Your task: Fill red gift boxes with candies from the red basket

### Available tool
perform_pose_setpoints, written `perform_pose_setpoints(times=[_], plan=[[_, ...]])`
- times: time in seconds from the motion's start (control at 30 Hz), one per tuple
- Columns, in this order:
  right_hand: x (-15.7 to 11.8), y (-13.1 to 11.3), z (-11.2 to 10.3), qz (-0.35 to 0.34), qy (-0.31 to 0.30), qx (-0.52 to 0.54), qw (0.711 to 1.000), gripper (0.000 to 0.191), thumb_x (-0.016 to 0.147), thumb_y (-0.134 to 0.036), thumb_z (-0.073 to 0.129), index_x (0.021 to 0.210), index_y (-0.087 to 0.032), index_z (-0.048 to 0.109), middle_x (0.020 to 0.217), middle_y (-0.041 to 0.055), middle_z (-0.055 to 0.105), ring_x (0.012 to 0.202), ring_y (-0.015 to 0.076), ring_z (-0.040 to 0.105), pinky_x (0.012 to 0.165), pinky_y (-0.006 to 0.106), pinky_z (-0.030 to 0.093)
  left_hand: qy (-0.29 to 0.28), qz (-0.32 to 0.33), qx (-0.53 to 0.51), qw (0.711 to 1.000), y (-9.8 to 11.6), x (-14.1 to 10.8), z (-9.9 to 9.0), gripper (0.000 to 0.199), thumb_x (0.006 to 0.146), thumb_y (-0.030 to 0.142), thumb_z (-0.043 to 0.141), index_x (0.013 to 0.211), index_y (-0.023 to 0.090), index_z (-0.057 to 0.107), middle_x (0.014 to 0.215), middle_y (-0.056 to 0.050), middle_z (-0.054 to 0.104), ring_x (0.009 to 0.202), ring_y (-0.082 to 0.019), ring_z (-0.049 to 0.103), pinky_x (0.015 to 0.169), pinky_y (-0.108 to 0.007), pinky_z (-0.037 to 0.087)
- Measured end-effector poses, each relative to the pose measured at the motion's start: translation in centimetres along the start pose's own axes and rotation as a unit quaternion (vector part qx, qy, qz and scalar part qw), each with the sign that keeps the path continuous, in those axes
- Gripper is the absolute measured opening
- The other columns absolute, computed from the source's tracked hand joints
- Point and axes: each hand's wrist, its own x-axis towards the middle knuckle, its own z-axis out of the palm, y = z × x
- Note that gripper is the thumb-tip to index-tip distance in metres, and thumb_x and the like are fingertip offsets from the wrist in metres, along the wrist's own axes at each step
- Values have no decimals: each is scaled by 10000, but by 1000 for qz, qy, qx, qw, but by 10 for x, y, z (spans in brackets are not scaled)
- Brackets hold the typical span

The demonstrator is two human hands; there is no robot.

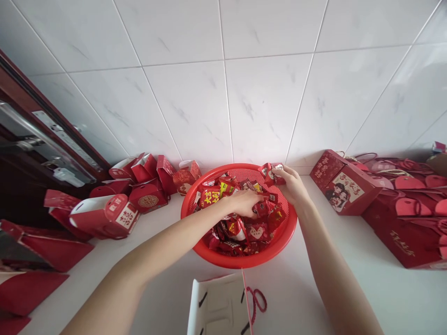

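Observation:
A red plastic basket (240, 261) full of wrapped candies (256, 231) stands against the tiled wall. My left hand (246, 203) reaches into its middle, fingers closed around a red candy packet (261, 209) among the others. At the basket's back right rim, my right hand (291, 182) pinches a small red candy packet (270, 174) with white print. In front of the basket lies an open box (218, 302), white inside, with a dark red cord handle (257, 302) at its right side.
Several red gift boxes (108, 216) stand at the left, some with open tops. A red box (344, 184) with a cartoon couple stands at the right, beside several red bags or boxes (401, 223) with cord handles. A dark door frame (52, 121) with keys (66, 176) is at far left.

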Motion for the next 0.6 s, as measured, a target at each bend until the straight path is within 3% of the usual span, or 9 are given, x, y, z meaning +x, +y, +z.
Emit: perform_pose_setpoints(times=[0.07, 0.13, 0.3, 0.37, 0.47, 0.53, 0.6], plan=[[0, 1, -1, -4, 3, 6, 1000, 183, 653, -299, 830, 746, -194, 713, 712, 5, 700, 647, 148, 646, 634, 264, 550, 7, -7, -1, 1000, -4, -2, -7, 232, 815, 295, 713, 1020, 195, 755, 1076, -121, 749, 1008, -318, 705, 819, -363, 545], [0, 1, -1, -6, 6, 13, 1000, 174, 659, -300, 826, 747, -199, 716, 734, 6, 709, 661, 153, 649, 639, 271, 555, 50, -38, -10, 998, -10, -6, -16, 170, 858, 270, 672, 980, 195, 763, 1051, -105, 748, 1013, -301, 705, 822, -349, 542], [2, 1, 0, -4, 29, 28, 999, 162, 636, -276, 821, 728, -192, 716, 717, 17, 717, 660, 167, 659, 629, 291, 572, 253, -195, -37, 947, -29, -15, -31, 461, 909, 305, 681, 1340, 148, 633, 1321, -160, 623, 919, -234, 705, 806, -340, 556], [3, 2, 1, -8, 39, 36, 999, 149, 622, -262, 813, 703, -194, 708, 700, 18, 716, 654, 169, 657, 622, 294, 574, 290, -189, -47, 937, -33, -15, -31, 477, 901, 300, 693, 1348, 144, 630, 1337, -161, 613, 863, -212, 702, 805, -345, 556], [3, 2, 1, -14, 37, 34, 999, 135, 631, -263, 802, 703, -203, 704, 697, 14, 713, 646, 169, 654, 618, 298, 574, 243, -64, -87, 964, -30, -13, -26, 208, 905, 211, 643, 1072, 174, 762, 1104, -77, 742, 905, -202, 710, 841, -308, 535], [3, 1, 0, -17, 31, 31, 999, 140, 636, -270, 803, 714, -204, 707, 704, 13, 712, 641, 170, 655, 624, 304, 577, 160, 26, -117, 980, -25, -10, -21, 184, 872, 132, 623, 935, 194, 784, 956, -32, 784, 895, -187, 721, 836, -274, 517], [3, 1, 0, -18, 27, 32, 999, 147, 636, -275, 807, 723, -204, 712, 715, 12, 717, 642, 171, 659, 632, 309, 581, 82, 67, -125, 987, -19, -8, -16, 221, 835, 92, 616, 915, 202, 790, 917, -18, 798, 839, -175, 727, 789, -256, 506]])
